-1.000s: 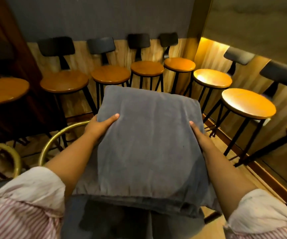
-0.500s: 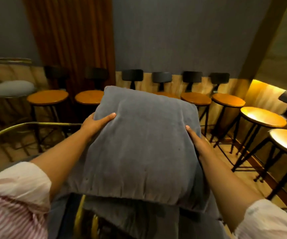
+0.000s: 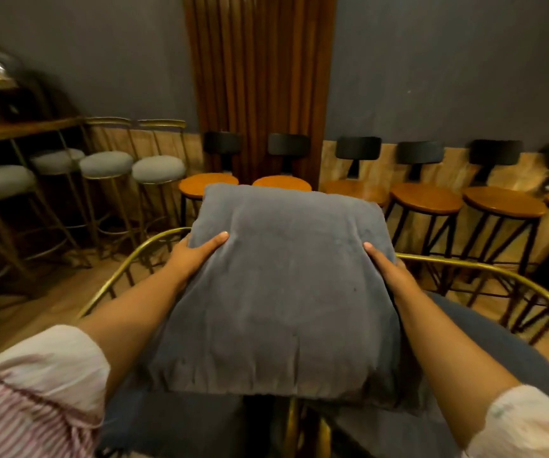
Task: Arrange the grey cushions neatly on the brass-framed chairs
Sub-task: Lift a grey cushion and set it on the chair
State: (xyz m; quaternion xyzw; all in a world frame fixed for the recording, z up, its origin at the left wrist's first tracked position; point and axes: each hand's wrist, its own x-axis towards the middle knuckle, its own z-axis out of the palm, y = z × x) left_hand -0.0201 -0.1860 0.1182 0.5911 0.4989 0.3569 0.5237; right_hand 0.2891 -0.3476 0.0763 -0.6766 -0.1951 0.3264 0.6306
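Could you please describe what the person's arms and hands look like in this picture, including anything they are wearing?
Both forearms are bare from elbow to wrist. The left sleeve is loose and pale, rolled above the elbow, with pink-and-white striped fabric below it. The right sleeve is the same pale cloth. The left hand and right hand show no rings, watch or gloves.

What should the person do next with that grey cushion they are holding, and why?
Probably lower the grey cushion onto a grey seat below: both hands, left hand and right hand, grip its sides, holding it above two brass-framed chairs.
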